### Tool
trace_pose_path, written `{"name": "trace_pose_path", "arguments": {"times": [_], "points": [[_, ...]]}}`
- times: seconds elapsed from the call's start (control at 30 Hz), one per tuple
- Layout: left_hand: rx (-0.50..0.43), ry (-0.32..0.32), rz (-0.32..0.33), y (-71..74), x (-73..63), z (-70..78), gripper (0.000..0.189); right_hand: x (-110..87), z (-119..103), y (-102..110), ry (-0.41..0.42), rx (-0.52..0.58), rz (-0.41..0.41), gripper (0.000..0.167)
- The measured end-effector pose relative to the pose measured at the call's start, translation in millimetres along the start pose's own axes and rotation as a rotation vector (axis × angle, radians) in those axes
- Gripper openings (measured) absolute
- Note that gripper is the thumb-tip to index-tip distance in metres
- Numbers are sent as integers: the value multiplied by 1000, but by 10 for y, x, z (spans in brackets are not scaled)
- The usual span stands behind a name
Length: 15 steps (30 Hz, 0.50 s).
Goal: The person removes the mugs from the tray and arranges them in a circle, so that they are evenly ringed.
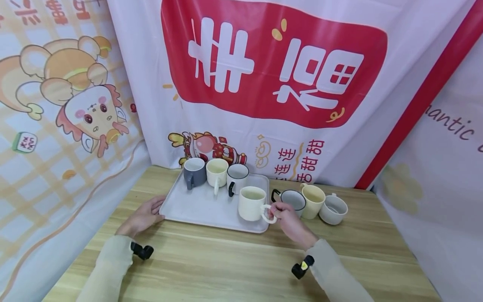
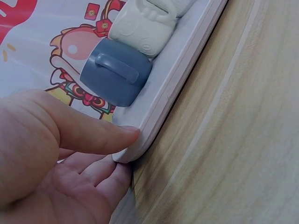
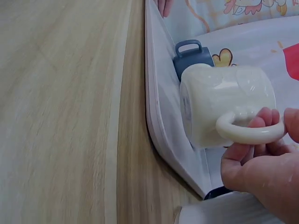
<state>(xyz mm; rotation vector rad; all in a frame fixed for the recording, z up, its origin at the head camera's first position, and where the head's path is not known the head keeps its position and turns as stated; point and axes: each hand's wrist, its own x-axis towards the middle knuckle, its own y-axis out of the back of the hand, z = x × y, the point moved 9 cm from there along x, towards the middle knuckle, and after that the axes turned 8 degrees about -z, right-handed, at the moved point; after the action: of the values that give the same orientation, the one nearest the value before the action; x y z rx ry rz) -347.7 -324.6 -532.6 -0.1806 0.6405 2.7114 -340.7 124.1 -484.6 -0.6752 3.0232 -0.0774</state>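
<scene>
My right hand [image 1: 287, 220] holds a cream mug [image 1: 250, 206] by its handle, over the right front part of a light grey tray [image 1: 203, 214]. In the right wrist view the mug's base [image 3: 187, 105] shows beside the tray surface; whether it touches cannot be told. At the tray's left front corner, my left hand [image 1: 145, 213] grips the edge, its thumb [image 2: 122, 135] over the rim and its other fingers outside. Along the tray's back stand a blue-grey mug [image 1: 195, 172], a pale yellow mug [image 1: 216, 173] and a white mug with a black handle [image 1: 237, 178].
Right of the tray stand a white mug with a dark rim [image 1: 293, 201], a yellow mug [image 1: 313, 201] and a low whitish cup [image 1: 333, 209] on the wooden table [image 1: 211, 268]. A printed cloth [image 1: 211, 117] hangs behind them.
</scene>
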Motion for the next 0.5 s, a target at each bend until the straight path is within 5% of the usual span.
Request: {"name": "trace_pose_path", "arguments": {"times": [0.5], "points": [[-11, 20, -6, -11, 1, 7, 80, -762, -141, 455, 144, 63, -397, 26]]}}
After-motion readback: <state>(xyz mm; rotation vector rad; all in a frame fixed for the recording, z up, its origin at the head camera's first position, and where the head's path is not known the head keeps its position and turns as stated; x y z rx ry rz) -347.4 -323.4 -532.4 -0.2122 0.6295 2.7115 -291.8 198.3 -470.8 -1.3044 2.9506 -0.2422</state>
